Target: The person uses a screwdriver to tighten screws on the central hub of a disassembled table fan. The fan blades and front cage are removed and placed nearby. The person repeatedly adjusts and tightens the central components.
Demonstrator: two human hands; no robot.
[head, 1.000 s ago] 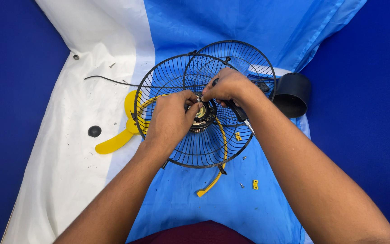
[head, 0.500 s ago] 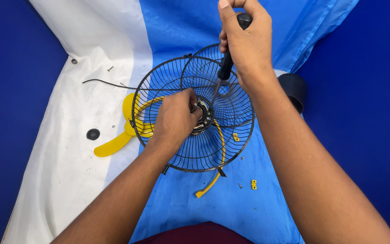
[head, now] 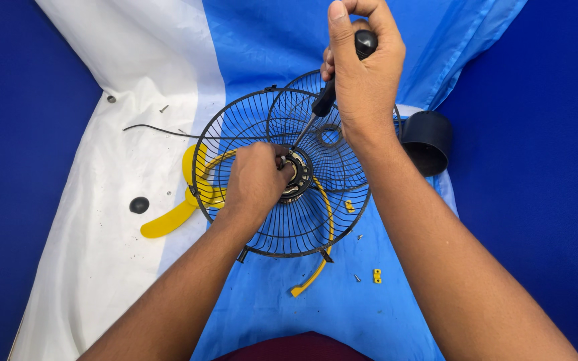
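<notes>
A black wire fan guard (head: 235,134) lies on a blue and white sheet (head: 135,80), with a second guard (head: 332,154) behind it. My left hand (head: 257,179) grips the motor hub (head: 299,177) at the guard's centre. My right hand (head: 364,70) is raised above it, closed around the black handle of a screwdriver (head: 322,103). The screwdriver's thin shaft slants down and its tip meets the hub beside my left fingers. A yellow fan blade (head: 168,220) sticks out from under the guard at the left.
A black cylindrical cover (head: 429,140) lies at the right of the guards. A small black cap (head: 139,204) and a loose black wire (head: 155,130) rest on the white cloth. A yellow clip (head: 376,275) and small screws (head: 356,277) lie on the blue cloth near me.
My right hand rose from the hub a second ago and now holds the screwdriver upright with its tip on the hub. My left hand has stayed on the hub.
</notes>
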